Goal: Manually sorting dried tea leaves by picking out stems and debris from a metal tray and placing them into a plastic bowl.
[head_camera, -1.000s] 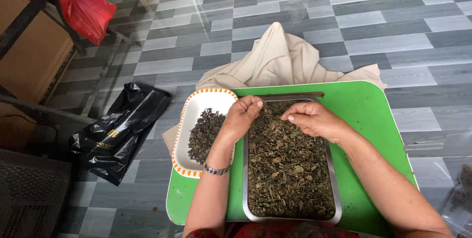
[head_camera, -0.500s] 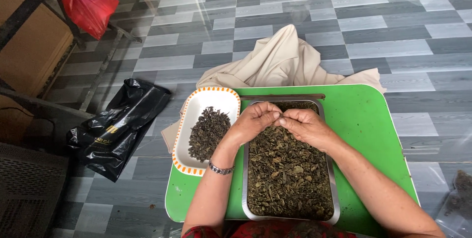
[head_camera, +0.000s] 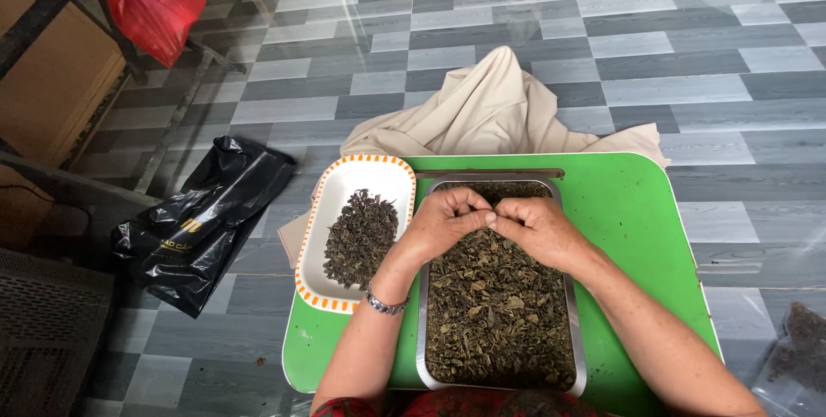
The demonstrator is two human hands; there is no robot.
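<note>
The left hand (head_camera: 443,223) and right hand (head_camera: 538,228) are held fingertip to fingertip above the far end of the metal tray (head_camera: 576,331) of dried leaves (head_camera: 499,314). Fingers are pinched shut; what is held cannot be told. A white dish (head_camera: 366,176) lies beside the tray on the green table (head_camera: 637,210).

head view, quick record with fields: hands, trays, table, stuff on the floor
left hand: over metal tray, fingertips meeting right hand, pinching dried leaves
right hand: over metal tray, fingers curled
metal tray: full of dried leaves
white dish: orange rim, left of tray, small dark leaf pile
table: green
floor: beige cloth, black bag, red bag
</note>
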